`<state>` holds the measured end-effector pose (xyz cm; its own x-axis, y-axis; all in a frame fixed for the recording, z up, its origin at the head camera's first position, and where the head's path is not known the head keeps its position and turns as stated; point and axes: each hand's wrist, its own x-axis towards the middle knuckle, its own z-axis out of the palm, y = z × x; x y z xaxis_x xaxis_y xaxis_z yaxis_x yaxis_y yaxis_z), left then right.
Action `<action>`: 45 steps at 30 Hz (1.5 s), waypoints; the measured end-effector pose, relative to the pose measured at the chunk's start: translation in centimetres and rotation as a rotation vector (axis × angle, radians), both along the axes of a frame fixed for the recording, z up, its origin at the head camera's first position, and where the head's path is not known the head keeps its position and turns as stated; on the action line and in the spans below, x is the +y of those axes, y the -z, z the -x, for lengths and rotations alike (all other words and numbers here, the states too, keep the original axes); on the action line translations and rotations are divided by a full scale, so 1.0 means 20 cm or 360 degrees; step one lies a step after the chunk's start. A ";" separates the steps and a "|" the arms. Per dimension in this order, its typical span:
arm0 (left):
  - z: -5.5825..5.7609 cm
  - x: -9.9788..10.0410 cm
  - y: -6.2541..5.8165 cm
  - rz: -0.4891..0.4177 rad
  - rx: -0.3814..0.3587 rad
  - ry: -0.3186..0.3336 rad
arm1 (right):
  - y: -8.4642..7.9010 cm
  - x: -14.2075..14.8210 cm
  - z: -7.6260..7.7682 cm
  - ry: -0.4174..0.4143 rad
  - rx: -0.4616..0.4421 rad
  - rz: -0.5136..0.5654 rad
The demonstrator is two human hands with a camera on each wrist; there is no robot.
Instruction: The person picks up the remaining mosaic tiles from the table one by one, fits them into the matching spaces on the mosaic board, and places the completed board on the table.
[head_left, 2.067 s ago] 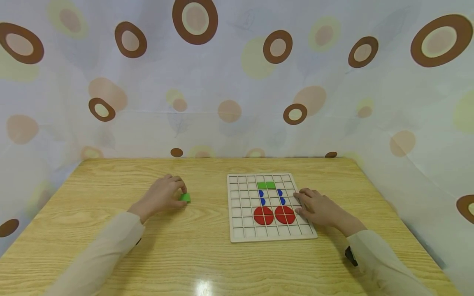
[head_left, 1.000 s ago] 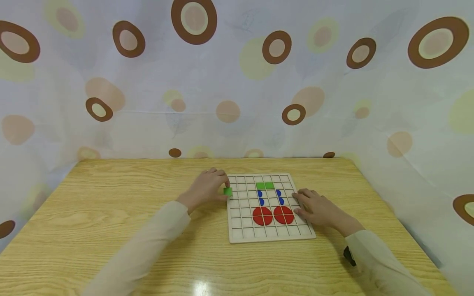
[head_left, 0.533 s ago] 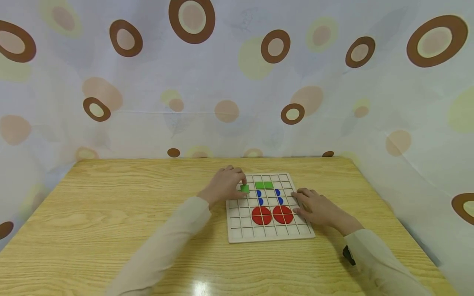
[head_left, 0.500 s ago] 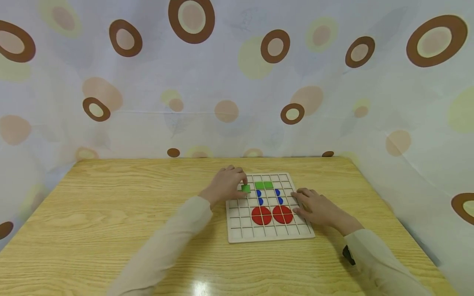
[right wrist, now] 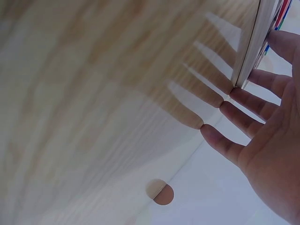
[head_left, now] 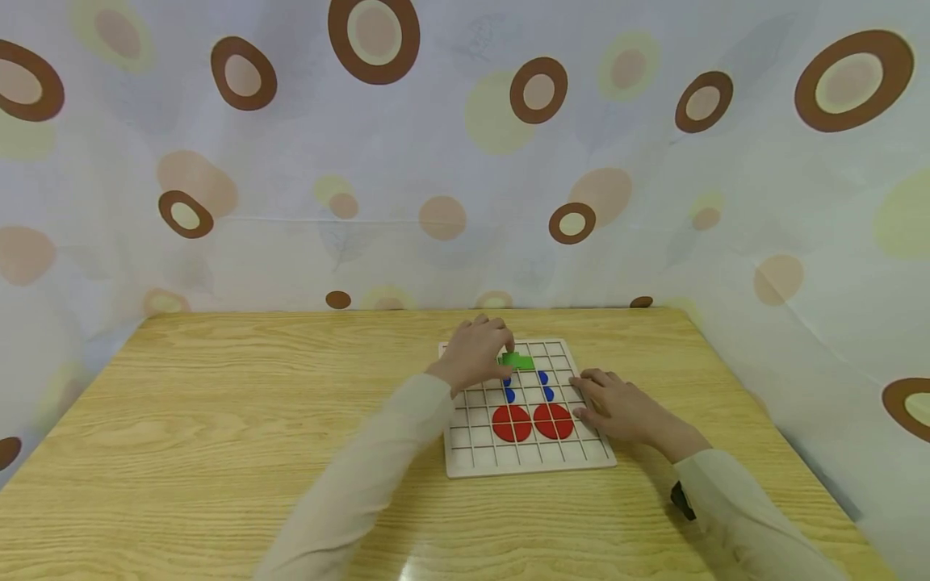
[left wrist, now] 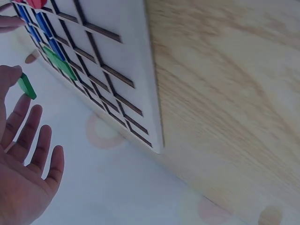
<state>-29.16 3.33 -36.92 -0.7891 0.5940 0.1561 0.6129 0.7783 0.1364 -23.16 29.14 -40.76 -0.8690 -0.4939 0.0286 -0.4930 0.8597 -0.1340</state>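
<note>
My left hand (head_left: 475, 353) pinches a small green square tile (left wrist: 26, 86) between thumb and index finger, its other fingers spread. It hovers above the top part of a white grid board (head_left: 465, 458), where the tile overlaps two green squares (head_left: 526, 363) lying in the grid. Under these are blue half-circles (head_left: 548, 394) in two columns, the left one partly behind my thumb. Lower still lie two red discs (head_left: 512, 424), crossed by grid lines. My right hand (head_left: 621, 407) rests at the board's right edge, fingers spread, some fingertips on the table beside it (right wrist: 211, 133).
The board lies on a wood-grain table (head_left: 218, 420), right of its middle. A pale cloth with brown rings and dots (head_left: 443, 218) hangs behind and around the table. A dark band (head_left: 683, 500) shows at the right sleeve.
My left hand has carried the green tile from the table on the left, across the board's left edge, to above the green squares. My right hand has stayed at the board's right edge.
</note>
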 end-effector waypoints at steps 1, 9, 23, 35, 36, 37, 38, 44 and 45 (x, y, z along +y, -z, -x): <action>0.00 0.01 -0.01 0.0007 0.0008 -0.0003 | 0.00 0.00 0.00 0.0002 0.0000 0.0000; 0.02 0.10 -0.01 0.0007 0.0029 -0.0035 | 0.00 0.00 0.00 0.0002 0.0004 -0.0012; 0.04 0.18 0.04 0.0043 0.0002 -0.0109 | 0.01 0.00 0.00 -0.0010 0.0009 0.0003; 0.05 0.22 0.08 -0.0014 -0.0007 -0.0132 | 0.00 0.00 0.00 0.0008 0.0003 -0.0017; 0.05 0.22 0.08 -0.0016 -0.0006 -0.0136 | 0.00 0.00 0.00 0.0009 0.0001 -0.0013; 0.05 0.23 0.08 -0.0016 -0.0005 -0.0139 | 0.00 0.00 0.00 0.0009 0.0001 -0.0014; 0.05 0.23 0.08 -0.0014 -0.0007 -0.0143 | 0.00 0.00 0.00 0.0012 0.0002 -0.0012; 0.06 0.25 0.10 0.0018 -0.0027 -0.0170 | 0.00 0.00 0.00 0.0013 0.0006 -0.0011; 0.07 0.26 0.10 0.0020 -0.0033 -0.0175 | 0.00 0.00 0.00 0.0012 0.0003 -0.0010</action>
<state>-30.48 8.48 -38.96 -0.8528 0.5052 0.1322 0.5206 0.8426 0.1381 -23.10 29.21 -40.79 -0.8727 -0.4875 0.0272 -0.4867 0.8642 -0.1275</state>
